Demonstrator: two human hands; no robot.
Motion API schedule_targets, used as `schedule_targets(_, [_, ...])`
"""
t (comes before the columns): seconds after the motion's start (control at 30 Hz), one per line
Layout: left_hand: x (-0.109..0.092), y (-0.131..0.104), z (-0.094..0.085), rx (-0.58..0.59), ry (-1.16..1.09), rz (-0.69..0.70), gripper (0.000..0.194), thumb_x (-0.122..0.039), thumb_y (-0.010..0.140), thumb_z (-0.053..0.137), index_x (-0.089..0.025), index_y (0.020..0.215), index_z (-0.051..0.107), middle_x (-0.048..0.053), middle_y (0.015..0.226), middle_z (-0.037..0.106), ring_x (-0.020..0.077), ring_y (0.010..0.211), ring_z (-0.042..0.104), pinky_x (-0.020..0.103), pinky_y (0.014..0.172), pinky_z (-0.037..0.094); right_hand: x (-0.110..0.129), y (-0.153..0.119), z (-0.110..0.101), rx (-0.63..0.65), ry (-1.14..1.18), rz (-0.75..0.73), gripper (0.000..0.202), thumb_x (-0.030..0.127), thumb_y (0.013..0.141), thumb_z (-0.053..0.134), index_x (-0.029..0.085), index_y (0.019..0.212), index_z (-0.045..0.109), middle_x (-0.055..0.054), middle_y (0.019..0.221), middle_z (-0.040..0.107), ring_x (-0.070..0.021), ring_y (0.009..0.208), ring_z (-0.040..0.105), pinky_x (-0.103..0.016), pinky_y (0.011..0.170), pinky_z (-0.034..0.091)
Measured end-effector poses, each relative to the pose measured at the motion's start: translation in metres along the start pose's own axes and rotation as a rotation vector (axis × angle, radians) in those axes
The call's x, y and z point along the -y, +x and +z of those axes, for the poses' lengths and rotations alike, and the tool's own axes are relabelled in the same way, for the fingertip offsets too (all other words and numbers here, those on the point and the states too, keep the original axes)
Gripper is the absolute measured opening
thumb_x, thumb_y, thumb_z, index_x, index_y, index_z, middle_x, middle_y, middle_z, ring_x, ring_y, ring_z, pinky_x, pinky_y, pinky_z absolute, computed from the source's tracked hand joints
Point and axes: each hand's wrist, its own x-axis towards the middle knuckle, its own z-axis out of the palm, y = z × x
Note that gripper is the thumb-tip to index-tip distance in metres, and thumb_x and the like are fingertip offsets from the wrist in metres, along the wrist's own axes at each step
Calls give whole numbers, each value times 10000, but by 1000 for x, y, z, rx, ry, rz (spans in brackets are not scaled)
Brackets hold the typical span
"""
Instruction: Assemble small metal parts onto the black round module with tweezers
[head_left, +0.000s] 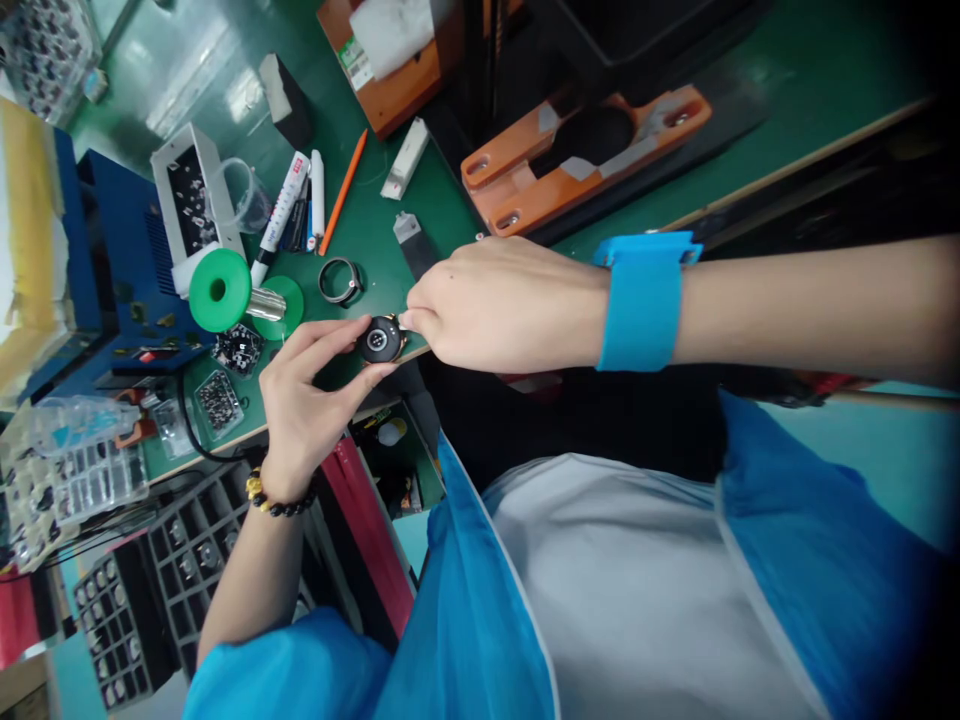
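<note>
A round black smartwatch body (381,340) with its sensor side showing is held at the table edge, between the thumb and fingers of my left hand (315,385). Against the watch's right side is my right hand (472,305), closed in a pinch. Whatever its fingers hold is mostly hidden; only a small pale tip shows by the watch. A dark ring-shaped part (340,281) lies just beyond the watch. Near my right knuckles rests a dark strip with a grey metal end (409,230).
A green solder spool (219,290), small boxes of screws (219,404), markers (285,205) and an orange stick (345,190) lie to the left. An orange fixture (585,165) stands beyond my right wrist. Below left are divided black trays (199,555).
</note>
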Motion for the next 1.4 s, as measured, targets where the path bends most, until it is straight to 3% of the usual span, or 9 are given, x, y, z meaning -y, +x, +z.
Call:
schedule_targets(0.3, [4, -3, 2, -15, -64, -28, 536, -272, 806, 908, -134, 1305, 769, 84, 1185, 731, 137, 1018, 671, 312, 940, 585, -2, -4, 9, -73, -17, -52, 383, 372, 1094, 437, 165, 968, 734, -110, 905, 696, -304, 912, 675, -370, 656, 249])
schedule_targets(0.5, [9, -4, 3, -22, -72, -16, 554, -251, 792, 916, -178, 1320, 768, 70, 1192, 728, 148, 1033, 669, 321, 938, 582, -2, -6, 8, -67, -29, -43, 372, 362, 1103, 424, 172, 978, 719, -98, 928, 702, -319, 976, 690, -357, 637, 217])
schedule_targets(0.7, [3, -4, 6, -40, -8, 15, 507, -225, 814, 891, -127, 1293, 759, 86, 1220, 716, 152, 1066, 667, 317, 949, 586, -3, -6, 7, -77, -70, -49, 383, 363, 1104, 423, 157, 970, 718, -124, 971, 718, -353, 1019, 700, -376, 645, 219])
schedule_targets(0.87, [1, -4, 7, -49, 8, 25, 571, -215, 841, 860, -122, 1384, 708, 106, 1290, 683, 177, 1138, 652, 339, 965, 592, -5, -2, 2, -63, 30, -63, 359, 310, 1081, 410, 172, 918, 699, -91, 970, 718, -301, 922, 661, -377, 694, 265])
schedule_targets(1.0, [7, -5, 6, -31, -60, -24, 675, -227, 841, 874, -257, 1482, 666, 59, 1334, 671, 171, 1151, 658, 332, 965, 591, -7, -5, -6, -14, 142, -37, 290, 283, 1035, 471, 180, 867, 683, -53, 870, 671, -182, 702, 454, -346, 654, 261])
schedule_targets(1.1, [9, -7, 5, -37, -80, -15, 687, -196, 839, 866, -332, 1483, 670, 44, 1323, 668, 161, 1128, 653, 330, 975, 583, -10, -10, -8, 25, 309, -64, 266, 263, 1040, 500, 232, 933, 742, 12, 869, 682, -136, 713, 487, -324, 658, 308])
schedule_targets(1.4, [9, -10, 6, -113, -274, 0, 643, -56, 813, 820, -259, 1407, 680, 93, 1315, 599, 181, 1235, 619, 318, 1069, 570, -15, -23, 17, -192, 579, -123, 200, 339, 1113, 502, 237, 1125, 674, 62, 823, 635, -113, 686, 444, -345, 657, 250])
